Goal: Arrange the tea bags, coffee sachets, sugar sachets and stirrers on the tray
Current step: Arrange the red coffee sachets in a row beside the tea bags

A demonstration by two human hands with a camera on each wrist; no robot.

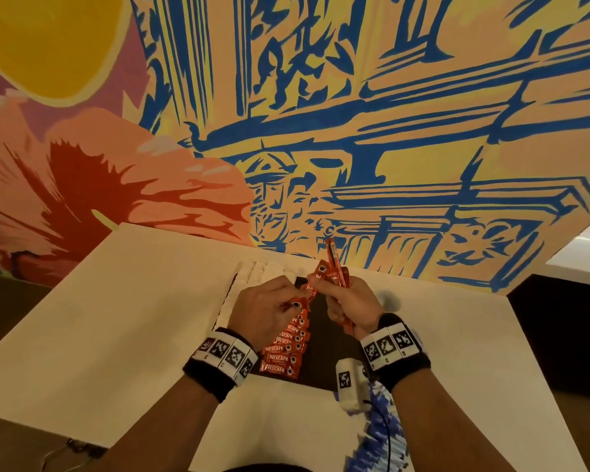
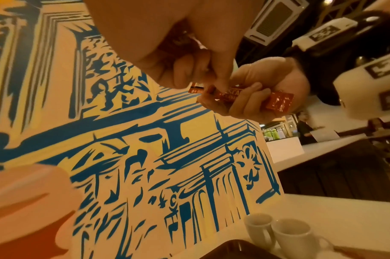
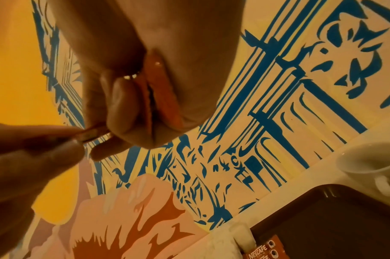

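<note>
Over the dark tray [image 1: 324, 335], my right hand [image 1: 336, 296] grips a bunch of red coffee sachets [image 1: 334, 267] upright. My left hand [image 1: 298, 296] pinches the end of one sachet [image 1: 312, 287] from that bunch. A row of overlapping red coffee sachets [image 1: 285, 347] lies along the tray's left side. White sugar sachets [image 1: 252, 269] line the tray's far left edge. In the left wrist view, my right hand [image 2: 253, 94] holds the red sachets [image 2: 280, 101]. In the right wrist view, my left hand's fingers [image 3: 45, 150] pinch a sachet end [image 3: 94, 135].
The tray sits on a white table [image 1: 116, 318] against a painted wall [image 1: 355, 131]. Two white cups [image 2: 278, 229] stand just past the tray's far right corner. A fan of blue-and-white sachets [image 1: 378, 437] lies at the table's near edge on the right.
</note>
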